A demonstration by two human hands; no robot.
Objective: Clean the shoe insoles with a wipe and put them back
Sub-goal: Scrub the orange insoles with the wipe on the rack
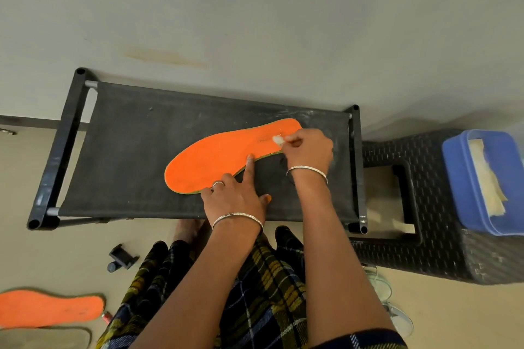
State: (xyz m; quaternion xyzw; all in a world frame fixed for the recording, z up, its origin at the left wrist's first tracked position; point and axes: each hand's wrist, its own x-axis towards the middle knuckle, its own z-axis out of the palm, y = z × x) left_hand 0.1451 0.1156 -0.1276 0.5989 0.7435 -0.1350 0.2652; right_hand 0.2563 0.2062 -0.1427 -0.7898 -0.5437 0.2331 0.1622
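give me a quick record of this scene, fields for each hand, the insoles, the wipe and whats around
surface: black rack
insole: orange, flat on the rack
right hand: pinches the wipe against the insole's far right end
left hand: index finger pressed on the insole's near edge
spare insole: orange, on the floor, lower left
blue box: on the stool at right, holds pale sheets
shoe: pale, partly seen on the floor, lower right
stage: wiping; insole not yet back in a shoe
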